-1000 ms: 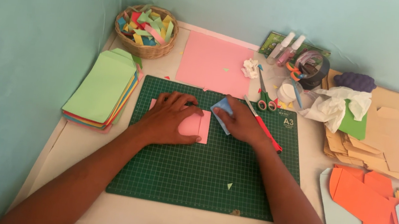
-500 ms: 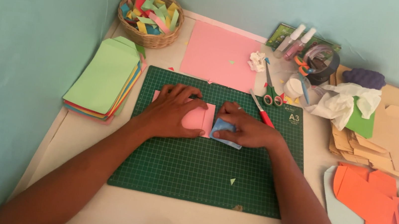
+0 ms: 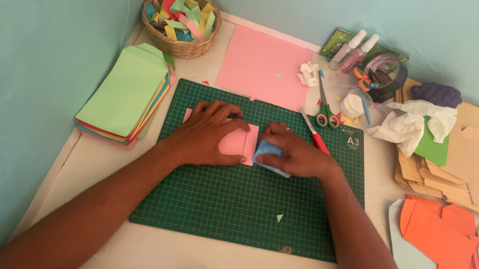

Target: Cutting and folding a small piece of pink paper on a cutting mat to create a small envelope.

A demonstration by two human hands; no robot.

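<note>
While my left hand (image 3: pixel 212 134) lies spread flat on the folded pink paper (image 3: pixel 237 143), my right hand (image 3: pixel 294 156) just beside it pinches a small blue paper piece (image 3: pixel 270 157). Both sheets look light, thin, easily creased; I'd grip edges.

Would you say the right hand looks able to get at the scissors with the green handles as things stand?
Probably yes: the scissors lie just beyond the right hand, with only the red-handled knife between, though it holds a blue pad.

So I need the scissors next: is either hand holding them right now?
No, the scissors lie untouched beside the cutting mat, while the left hand presses pink paper.
</note>
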